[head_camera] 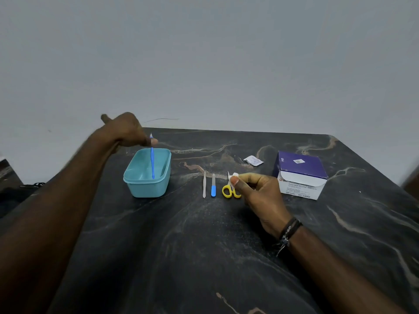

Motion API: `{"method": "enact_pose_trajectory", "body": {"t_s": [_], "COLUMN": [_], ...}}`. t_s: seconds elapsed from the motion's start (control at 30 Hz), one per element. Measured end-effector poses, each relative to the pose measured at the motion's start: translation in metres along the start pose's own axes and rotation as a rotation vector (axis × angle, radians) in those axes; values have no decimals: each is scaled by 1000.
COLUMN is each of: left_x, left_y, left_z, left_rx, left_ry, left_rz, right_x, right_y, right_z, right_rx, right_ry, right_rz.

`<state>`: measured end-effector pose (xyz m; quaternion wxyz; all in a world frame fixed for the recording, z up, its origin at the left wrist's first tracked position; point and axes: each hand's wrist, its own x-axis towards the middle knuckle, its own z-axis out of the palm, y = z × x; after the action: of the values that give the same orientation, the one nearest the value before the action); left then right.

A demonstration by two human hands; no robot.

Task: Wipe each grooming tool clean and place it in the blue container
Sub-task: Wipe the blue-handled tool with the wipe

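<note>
Grooming tools lie on a dark table (204,257). At the left, the left hand (127,130) pinches a thin blue tool (152,163) by its top, hanging it down into the blue container (147,189). Next come metal tweezers (204,184), a blue-handled file (213,185) and yellow scissors (229,191). The right hand (260,196) pinches a small white wipe (233,176). A torn packet (253,160) and purple box (300,174) sit at the right.
</note>
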<state>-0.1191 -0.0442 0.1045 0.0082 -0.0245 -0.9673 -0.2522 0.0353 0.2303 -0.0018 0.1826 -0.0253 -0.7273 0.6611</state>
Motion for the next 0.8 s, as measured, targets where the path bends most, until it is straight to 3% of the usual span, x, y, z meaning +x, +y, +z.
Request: {"method": "enact_pose_trajectory", "body": {"t_s": [0.07,0.23,0.7,0.8], "left_x": [15,16,-2,-15], "left_y": [4,17,17,25], "left_z": [13,50,70,64], "left_rx": [234,503,543,588], "left_ry": [-52,-179,-95,64], "left_rz": [-34,-25,-6,26], "right_x": [0,1,3,3], "right_y": [1,5,9,9], "right_z": [1,1,2,2], "right_rx": [-18,-44,-17,-22], "right_ry": [-5,-20,-36,-38], "right_rz": [-15,-16,-27,-28]}}
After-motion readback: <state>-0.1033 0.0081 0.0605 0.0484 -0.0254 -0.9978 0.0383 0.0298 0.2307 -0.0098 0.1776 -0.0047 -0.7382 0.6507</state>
